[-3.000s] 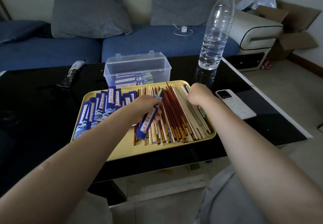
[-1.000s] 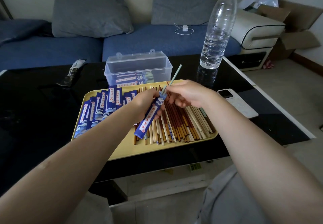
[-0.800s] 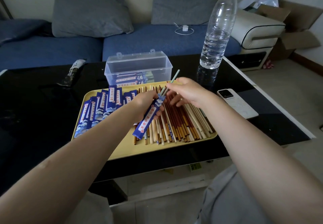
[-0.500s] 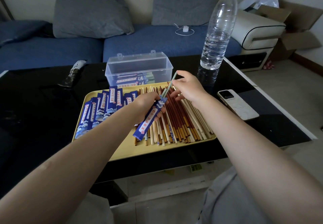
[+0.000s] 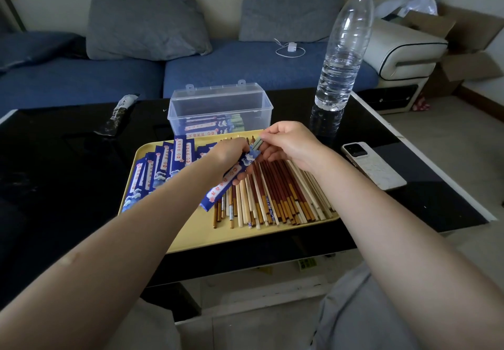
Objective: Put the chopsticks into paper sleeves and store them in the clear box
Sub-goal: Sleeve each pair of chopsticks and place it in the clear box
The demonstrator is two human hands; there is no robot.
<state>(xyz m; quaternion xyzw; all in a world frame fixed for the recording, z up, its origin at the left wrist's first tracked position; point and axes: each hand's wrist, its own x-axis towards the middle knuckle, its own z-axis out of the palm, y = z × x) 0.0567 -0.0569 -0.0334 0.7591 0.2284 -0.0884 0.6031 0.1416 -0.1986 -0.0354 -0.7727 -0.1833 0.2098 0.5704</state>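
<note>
Chopsticks point(image 5: 256, 142) now deeper in sleeve point(image 5: 228, 181), angled away-right

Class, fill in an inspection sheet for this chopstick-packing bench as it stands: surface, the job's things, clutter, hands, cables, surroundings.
Surface: glossy black table bearing a yellow tray.
Job's things: loose chopsticks on the tray's right part, empty blue sleeves fanned on its left; clear box, lid up, behind the tray, with sleeved pairs inside.
Clutter: water bottle, phone, dark wrapper.
Hands: left hand grips a blue sleeve; right hand pinches pale green chopsticks at its mouth, ends protruding.
Cables: white charger and cord on the sofa.
Surroundings: blue sofa with grey cushions, cardboard boxes to the right.
</note>
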